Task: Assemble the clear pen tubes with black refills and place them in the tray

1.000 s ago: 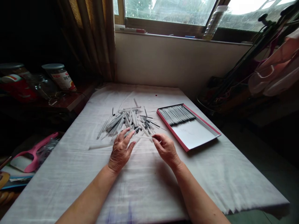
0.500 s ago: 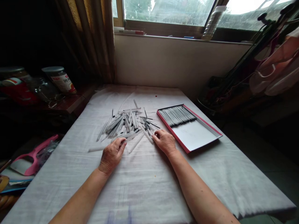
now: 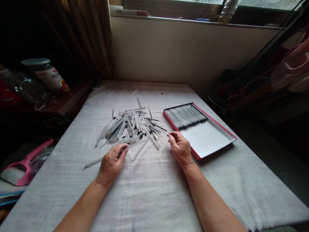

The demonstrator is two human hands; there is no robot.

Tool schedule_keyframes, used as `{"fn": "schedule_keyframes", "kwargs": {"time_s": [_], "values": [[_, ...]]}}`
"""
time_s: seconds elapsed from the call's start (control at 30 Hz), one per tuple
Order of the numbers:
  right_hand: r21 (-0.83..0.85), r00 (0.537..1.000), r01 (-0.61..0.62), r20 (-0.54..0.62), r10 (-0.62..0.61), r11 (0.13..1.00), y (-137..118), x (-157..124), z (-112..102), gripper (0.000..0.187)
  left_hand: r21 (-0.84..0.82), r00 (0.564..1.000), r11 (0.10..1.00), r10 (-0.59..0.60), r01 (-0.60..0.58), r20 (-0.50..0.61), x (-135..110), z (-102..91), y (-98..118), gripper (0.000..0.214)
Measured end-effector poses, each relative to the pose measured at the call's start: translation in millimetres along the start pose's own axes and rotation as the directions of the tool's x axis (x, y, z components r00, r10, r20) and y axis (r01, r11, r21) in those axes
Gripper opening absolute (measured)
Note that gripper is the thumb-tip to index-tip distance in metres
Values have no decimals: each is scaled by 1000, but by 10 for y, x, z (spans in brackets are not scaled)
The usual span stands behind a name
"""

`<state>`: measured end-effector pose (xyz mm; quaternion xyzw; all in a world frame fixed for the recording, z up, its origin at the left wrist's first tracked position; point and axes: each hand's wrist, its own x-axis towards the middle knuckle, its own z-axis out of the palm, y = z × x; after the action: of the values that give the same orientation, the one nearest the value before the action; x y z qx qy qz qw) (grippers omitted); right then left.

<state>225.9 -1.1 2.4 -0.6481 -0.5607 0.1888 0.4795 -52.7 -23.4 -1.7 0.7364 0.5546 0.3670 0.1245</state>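
Observation:
My left hand point(image 3: 113, 162) is closed around a clear plastic pen barrel point(image 3: 93, 161) whose end sticks out to its left. Just beyond that hand spreads a loose pile of clear pen barrels point(image 3: 116, 129), mixed with thin dark refills point(image 3: 158, 126) and small black pieces. To the pile's right, my right hand point(image 3: 180, 146) is pinched, thumb against forefinger; what it holds, if anything, is too small to name. Beside it lies a shallow red-edged box lid point(image 3: 207, 145), with a row of pens point(image 3: 185, 115) lined up in its far part.
A pale cloth point(image 3: 154, 199) covers the table. On the dark side table at left stand a labelled jar point(image 3: 49, 75) and a pair of glasses point(image 3: 42, 102). A pink-handled object point(image 3: 31, 161) is at the lower left. A bottle point(image 3: 228, 11) stands on the windowsill.
My right hand has moved right, away from the pile's edge and closer to the box lid. My left hand stays low by the pile with the barrel. The view has tilted down.

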Motion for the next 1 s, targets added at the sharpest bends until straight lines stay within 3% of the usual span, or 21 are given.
{"fn": "schedule_keyframes", "kwargs": {"time_s": [0.07, 0.17, 0.27, 0.33, 0.67, 0.87, 1.0], "values": [[301, 993, -83, -56, 104, 950, -28, 21, -49, 26, -10, 1000, 1000, -5, 5, 6, 4, -11, -1, 25], [613, 955, -173, -85, 283, 771, -113, 65, -106, 30, -22, 1000, 1000, -12, 12, 12, 4, -22, -6, 25], [752, 925, -191, -77, 372, 631, -192, 89, -147, 32, -28, 1000, 1000, -11, 12, 23, 2, -24, -12, 24], [782, 921, -193, -64, 384, 592, -222, 88, -162, 32, -27, 1000, 1000, -9, 10, 30, 2, -21, -16, 24], [741, 936, -230, -10, 353, 631, -220, 28, -82, 31, -42, 999, 999, -18, 20, 49, 0, -20, 1, 25], [754, 930, -249, 11, 367, 609, -229, 14, -65, 30, -38, 998, 999, -19, 21, 52, -7, -22, 2, 26], [690, 951, -274, 91, 295, 670, -244, -47, 8, 27, -50, 997, 999, 19, -15, 72, -13, -10, -1, 27]]}}
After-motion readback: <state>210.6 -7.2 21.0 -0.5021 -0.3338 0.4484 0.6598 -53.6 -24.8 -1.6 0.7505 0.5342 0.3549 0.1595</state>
